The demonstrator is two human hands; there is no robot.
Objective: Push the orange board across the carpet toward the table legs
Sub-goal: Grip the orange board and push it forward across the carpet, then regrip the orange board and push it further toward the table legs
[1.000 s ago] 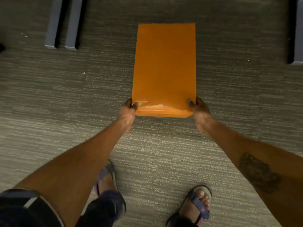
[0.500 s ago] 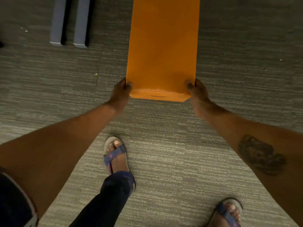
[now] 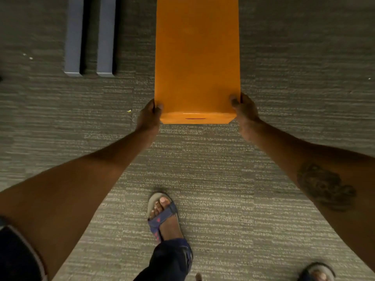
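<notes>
A long orange board (image 3: 196,57) lies flat on the grey striped carpet (image 3: 213,179) and runs out of view at the top edge. My left hand (image 3: 149,116) grips its near left corner, thumb on top. My right hand (image 3: 244,109) grips the near right corner the same way. Two grey table legs (image 3: 90,37) stand on the carpet to the left of the board, about level with its middle; the board's far end is hidden.
My sandalled left foot (image 3: 163,216) is planted below the board's near end. The toe of my right sandal (image 3: 316,272) shows at the bottom right. A small yellow scrap (image 3: 129,110) lies on the carpet left of my left hand.
The board has slid forward with both hands still on its near corners. Its far end has left the view, the table legs are now beside it, and I have stepped forward.
</notes>
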